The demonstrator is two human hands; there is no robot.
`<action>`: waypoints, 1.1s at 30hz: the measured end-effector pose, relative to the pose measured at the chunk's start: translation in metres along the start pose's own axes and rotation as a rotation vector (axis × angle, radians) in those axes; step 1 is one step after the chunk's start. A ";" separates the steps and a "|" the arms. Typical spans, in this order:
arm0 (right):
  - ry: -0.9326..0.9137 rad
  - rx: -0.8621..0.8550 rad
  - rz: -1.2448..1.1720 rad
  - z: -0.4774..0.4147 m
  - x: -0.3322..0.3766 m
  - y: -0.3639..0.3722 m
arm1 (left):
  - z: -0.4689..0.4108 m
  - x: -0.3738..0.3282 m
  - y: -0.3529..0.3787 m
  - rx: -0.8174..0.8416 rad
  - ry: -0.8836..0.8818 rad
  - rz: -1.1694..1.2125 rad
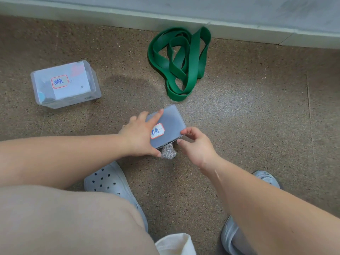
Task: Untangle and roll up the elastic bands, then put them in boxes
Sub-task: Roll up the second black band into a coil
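Head view, on my feed: far left of the frosted box (pixel 169 124) and well apart from it, a clear box (pixel 64 85) sits on the speckled brown floor (pixel 248 116). Its lid is on, with a red-bordered label in blue writing on top and pale paper showing inside. Left of the frosted box and nearer the camera is a grey perforated clog (pixel 110 181). Left hand (pixel 139 135) grasps the frosted box from its left side, index finger stretched across the lid, other fingers over the far left edge, thumb hooked at the near corner. Frosted box is mid-frame, lid on, a bit tilted, with the same kind of red-bordered label, part covered by the left hand. I can't make out its contents through the plastic. A grey speckled bit (pixel 168 153) pokes out from under its near edge, right by the left thumb; I cannot tell what it is. Green elastic band (pixel 196 57) lies beyond the frosted box, near but not touching it, loose and looped over itself in a tangle, up against the pale skirting (pixel 110 15). Right hand (pixel 197 146) pinches the frosted box's right corner between thumb and forefinger, other fingers curled below. Further right of the frosted box and nearer the camera is a second grey clog (pixel 266 178). Whether the frosted box rests on the floor I cannot tell.
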State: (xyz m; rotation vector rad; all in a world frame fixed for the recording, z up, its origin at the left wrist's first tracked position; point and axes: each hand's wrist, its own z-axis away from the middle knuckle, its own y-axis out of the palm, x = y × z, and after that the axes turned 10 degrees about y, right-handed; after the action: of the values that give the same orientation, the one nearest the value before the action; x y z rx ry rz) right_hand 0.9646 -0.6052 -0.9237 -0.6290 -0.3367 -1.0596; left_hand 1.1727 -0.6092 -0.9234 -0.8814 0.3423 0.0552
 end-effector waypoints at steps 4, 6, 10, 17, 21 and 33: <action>0.026 0.032 -0.049 0.003 -0.001 -0.001 | -0.005 -0.007 0.010 -0.062 -0.020 -0.128; 0.023 0.038 -0.063 0.007 0.004 -0.001 | -0.006 -0.004 0.006 -0.078 -0.010 -0.105; -0.052 0.051 -0.080 0.012 0.029 -0.010 | -0.006 0.001 -0.027 -0.056 -0.010 0.089; -0.370 -0.141 0.028 0.053 0.113 -0.088 | 0.006 -0.049 -0.141 -0.148 0.027 0.571; -0.477 -0.301 0.089 0.104 0.152 -0.144 | 0.028 -0.094 -0.205 -0.210 0.148 0.763; -0.400 0.113 -0.645 0.219 0.137 -0.208 | 0.109 -0.211 -0.234 -0.107 0.400 1.018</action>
State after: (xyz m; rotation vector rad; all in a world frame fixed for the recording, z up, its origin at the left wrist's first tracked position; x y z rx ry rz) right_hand 0.8514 -0.6342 -0.6128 -0.6440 -0.9886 -1.5115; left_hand 1.0470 -0.6552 -0.6183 -0.7423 1.1471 0.8510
